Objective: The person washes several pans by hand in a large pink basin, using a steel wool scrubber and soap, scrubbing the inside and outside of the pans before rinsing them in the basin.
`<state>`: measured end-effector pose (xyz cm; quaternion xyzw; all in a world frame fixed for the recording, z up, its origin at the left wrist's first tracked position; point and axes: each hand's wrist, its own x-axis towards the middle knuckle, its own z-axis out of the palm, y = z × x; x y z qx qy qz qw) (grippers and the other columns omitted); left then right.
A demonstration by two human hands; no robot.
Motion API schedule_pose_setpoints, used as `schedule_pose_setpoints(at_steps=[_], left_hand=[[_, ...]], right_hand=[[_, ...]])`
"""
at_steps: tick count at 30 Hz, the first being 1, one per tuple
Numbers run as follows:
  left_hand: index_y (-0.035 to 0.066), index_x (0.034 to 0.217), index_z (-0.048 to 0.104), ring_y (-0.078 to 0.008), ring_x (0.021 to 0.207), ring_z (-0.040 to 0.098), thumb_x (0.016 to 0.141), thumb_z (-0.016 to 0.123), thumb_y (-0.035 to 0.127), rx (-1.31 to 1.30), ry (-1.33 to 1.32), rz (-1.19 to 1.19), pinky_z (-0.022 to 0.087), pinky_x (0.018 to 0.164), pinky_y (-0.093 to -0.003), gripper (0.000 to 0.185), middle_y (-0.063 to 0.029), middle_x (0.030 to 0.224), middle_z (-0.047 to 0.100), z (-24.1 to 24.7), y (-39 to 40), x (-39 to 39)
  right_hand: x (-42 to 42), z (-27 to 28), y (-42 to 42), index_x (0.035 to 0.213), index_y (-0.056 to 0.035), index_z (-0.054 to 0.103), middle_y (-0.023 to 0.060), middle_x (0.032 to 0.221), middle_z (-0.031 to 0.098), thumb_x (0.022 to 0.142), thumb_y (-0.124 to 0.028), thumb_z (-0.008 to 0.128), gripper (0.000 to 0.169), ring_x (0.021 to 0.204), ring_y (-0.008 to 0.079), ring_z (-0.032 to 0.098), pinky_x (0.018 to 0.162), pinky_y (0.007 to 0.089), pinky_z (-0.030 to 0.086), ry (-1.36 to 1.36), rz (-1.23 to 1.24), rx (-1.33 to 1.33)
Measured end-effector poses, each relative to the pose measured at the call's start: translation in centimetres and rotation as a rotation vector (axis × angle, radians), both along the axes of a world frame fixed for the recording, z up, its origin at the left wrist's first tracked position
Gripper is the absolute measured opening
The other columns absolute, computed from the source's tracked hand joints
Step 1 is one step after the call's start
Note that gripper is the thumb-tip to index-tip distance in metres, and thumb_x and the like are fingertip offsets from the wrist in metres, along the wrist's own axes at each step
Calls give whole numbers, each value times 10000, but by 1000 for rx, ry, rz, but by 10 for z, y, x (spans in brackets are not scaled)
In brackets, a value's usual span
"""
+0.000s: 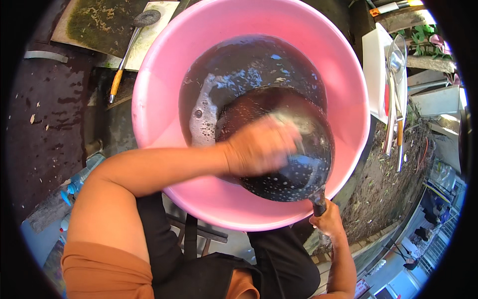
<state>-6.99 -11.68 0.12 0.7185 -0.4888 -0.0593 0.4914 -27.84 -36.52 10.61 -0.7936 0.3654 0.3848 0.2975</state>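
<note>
A large pink plastic basin (157, 93) in front of me holds dark, murky water (239, 52) with a patch of foam (203, 121). Tilted inside it is a dark wok-like pan (276, 187), wet and speckled with suds, its far side at the water. My right hand (331, 220) grips the pan's handle (318, 207) at the basin's near right rim. Over the pan's inner surface lies my left hand (257, 147), motion-blurred with curled fingers. Whether it holds a scrubber is hidden by the blur.
A ladle (127, 61) with a wooden handle leans on a mossy slab (101, 30) at the upper left. Right of the basin, a white plastic container (369, 74) holds several long-handled utensils (396, 89). Plastic bottles (80, 179) lie at the left.
</note>
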Motion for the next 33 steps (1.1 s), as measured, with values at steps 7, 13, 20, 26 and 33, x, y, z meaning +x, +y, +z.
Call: schedule_pose_setpoints(at_steps=[7,13,20,26,33], left_hand=[[51,1088,568,-308,1169,509,839,597,229,255,146,100,412,964,-381,308,-158,1222,546,-1,-19,8],[72,1045,559,-289,1112,546,822,583,204,72,124,49,427,910,-392,260,-144,1212,550,-12,-22,25],[87,1018,587,-272,1169,518,785,627,200,-10,-96,6,367,1009,-427,262,-111,1217,552,16,-64,-23],[42,978,590,-373,965,594,871,435,271,380,607,341,473,861,-440,297,-198,1027,617,-38,-45,74],[95,964,601,-244,1082,531,774,607,187,71,-118,-223,400,951,-397,211,-83,1042,579,22,-103,-12]], right_hand=[[-2,-3,11,969,3,582,245,804,642,616,-98,720,393,801,422,624,720,441,503,-74,196,-145],[-9,-1,24,995,-30,566,228,764,643,633,-152,721,412,781,425,616,725,472,494,-55,402,-342],[-6,-7,22,1009,-28,544,209,750,650,638,-166,743,443,759,402,634,697,458,503,-81,483,-352],[-7,-1,26,949,-31,554,228,702,628,680,-192,684,339,711,428,614,670,489,485,-157,440,-364],[-10,-2,29,940,-40,553,225,720,636,682,-186,676,321,728,423,620,671,482,487,-142,405,-354]])
